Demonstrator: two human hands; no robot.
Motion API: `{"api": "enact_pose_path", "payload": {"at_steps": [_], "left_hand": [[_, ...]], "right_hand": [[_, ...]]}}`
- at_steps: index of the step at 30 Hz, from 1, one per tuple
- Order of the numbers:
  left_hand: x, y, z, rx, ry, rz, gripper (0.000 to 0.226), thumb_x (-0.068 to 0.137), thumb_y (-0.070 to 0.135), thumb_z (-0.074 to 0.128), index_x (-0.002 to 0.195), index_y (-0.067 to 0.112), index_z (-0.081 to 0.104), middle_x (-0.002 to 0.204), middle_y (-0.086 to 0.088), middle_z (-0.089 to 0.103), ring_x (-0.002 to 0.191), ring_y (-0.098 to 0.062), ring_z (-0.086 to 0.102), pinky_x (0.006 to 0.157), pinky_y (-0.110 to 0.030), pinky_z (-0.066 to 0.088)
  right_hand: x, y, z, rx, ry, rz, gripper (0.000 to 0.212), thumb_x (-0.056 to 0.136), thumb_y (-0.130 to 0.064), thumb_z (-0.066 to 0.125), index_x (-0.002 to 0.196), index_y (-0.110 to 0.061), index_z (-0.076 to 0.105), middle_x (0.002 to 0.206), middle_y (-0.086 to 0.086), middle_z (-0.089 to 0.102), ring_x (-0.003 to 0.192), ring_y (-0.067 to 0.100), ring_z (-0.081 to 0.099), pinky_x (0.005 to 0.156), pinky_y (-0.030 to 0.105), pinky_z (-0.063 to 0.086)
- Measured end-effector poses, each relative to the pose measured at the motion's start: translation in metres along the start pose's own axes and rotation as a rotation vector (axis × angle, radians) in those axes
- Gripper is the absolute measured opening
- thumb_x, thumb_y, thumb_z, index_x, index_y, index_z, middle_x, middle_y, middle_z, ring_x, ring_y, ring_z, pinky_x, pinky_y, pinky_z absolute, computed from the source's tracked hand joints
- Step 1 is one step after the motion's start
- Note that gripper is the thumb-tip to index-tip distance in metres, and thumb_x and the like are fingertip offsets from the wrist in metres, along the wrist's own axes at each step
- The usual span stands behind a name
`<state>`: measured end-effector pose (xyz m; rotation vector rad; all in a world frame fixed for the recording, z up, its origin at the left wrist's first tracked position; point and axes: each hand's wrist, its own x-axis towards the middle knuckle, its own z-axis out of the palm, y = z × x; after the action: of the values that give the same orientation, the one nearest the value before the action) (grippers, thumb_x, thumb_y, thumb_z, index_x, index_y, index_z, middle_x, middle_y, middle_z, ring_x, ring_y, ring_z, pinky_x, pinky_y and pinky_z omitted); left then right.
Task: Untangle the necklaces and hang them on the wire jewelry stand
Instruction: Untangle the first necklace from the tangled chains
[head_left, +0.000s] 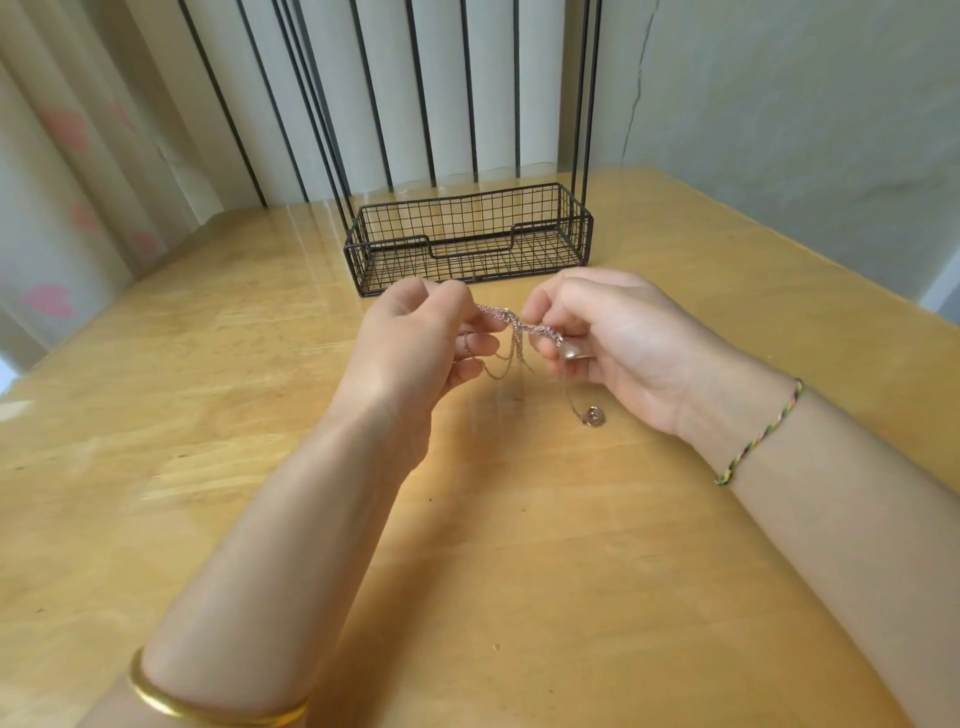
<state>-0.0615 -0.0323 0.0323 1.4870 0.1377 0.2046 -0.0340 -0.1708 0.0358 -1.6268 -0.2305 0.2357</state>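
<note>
The necklaces (511, 325) are fine chains twisted into one tight bundle. The likeliest trouble is pulling the two ends straight apart, which I judge would cinch the knot harder or snap a thin link. A second risk is the loose strand with the round pendant (592, 415). It hangs at 5 o'clock of the knot, on or just above the bench (519, 561); I cannot tell which. If it swings, it could loop through the hanging slack and make a new snarl.

The bundle is stretched between both hands, off the bench. The left hand (410, 338) pinches its end at 9 o'clock with thumb and curled fingers. The right hand (613, 343) pinches the other end at 3 o'clock, with a small silver pendant (571, 352) against its fingers. The wire jewelry stand (395, 243) stands near at 12 o'clock, its top out of frame.
</note>
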Motion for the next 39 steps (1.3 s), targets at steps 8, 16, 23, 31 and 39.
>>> {"api": "enact_pose_path", "payload": {"at_steps": [8, 16, 23, 31, 39], "left_hand": [[-0.001, 0.001, -0.001, -0.008, -0.006, 0.0, 0.017, 0.086, 0.005, 0.047, 0.072, 0.015, 0.045, 0.058, 0.005, 0.06, 0.051, -0.008, 0.047, 0.055, -0.022, 0.042], [-0.003, 0.001, 0.001, 0.01, -0.014, 0.02, 0.019, 0.09, 0.009, 0.05, 0.074, 0.019, 0.05, 0.055, 0.009, 0.054, 0.054, -0.008, 0.048, 0.057, -0.022, 0.042], [-0.003, -0.002, 0.002, 0.034, -0.004, 0.008, 0.018, 0.092, 0.009, 0.052, 0.077, 0.018, 0.051, 0.067, 0.004, 0.056, 0.059, -0.007, 0.048, 0.061, -0.024, 0.043], [-0.003, -0.004, 0.002, 0.152, -0.087, -0.002, 0.015, 0.095, 0.009, 0.051, 0.083, 0.017, 0.053, 0.078, 0.003, 0.056, 0.066, -0.008, 0.049, 0.059, -0.021, 0.045], [-0.004, -0.004, 0.001, 0.262, -0.177, 0.043, 0.015, 0.096, 0.01, 0.052, 0.095, 0.019, 0.065, 0.075, 0.007, 0.056, 0.069, -0.006, 0.05, 0.064, -0.019, 0.047]], "right_hand": [[-0.003, 0.001, 0.002, -0.083, -0.11, -0.021, 0.012, 0.089, -0.014, 0.058, 0.077, -0.014, 0.057, 0.052, -0.003, 0.043, 0.047, 0.012, 0.04, 0.053, 0.023, 0.037], [-0.004, 0.003, 0.006, -0.173, -0.085, -0.122, 0.011, 0.082, -0.012, 0.07, 0.075, -0.016, 0.062, 0.059, -0.002, 0.051, 0.048, 0.004, 0.044, 0.044, 0.012, 0.036], [-0.004, 0.002, 0.005, -0.134, -0.031, -0.135, 0.008, 0.082, -0.011, 0.068, 0.075, -0.011, 0.063, 0.06, 0.002, 0.055, 0.038, 0.008, 0.037, 0.048, 0.021, 0.036], [0.005, 0.001, -0.002, 0.069, 0.139, -0.043, 0.016, 0.087, -0.014, 0.058, 0.071, -0.017, 0.059, 0.073, -0.002, 0.06, 0.072, 0.013, 0.054, 0.07, 0.028, 0.047], [0.006, 0.001, -0.004, 0.103, 0.173, -0.053, 0.015, 0.091, -0.016, 0.056, 0.077, -0.021, 0.056, 0.073, -0.004, 0.065, 0.082, 0.014, 0.058, 0.075, 0.031, 0.046]]}}
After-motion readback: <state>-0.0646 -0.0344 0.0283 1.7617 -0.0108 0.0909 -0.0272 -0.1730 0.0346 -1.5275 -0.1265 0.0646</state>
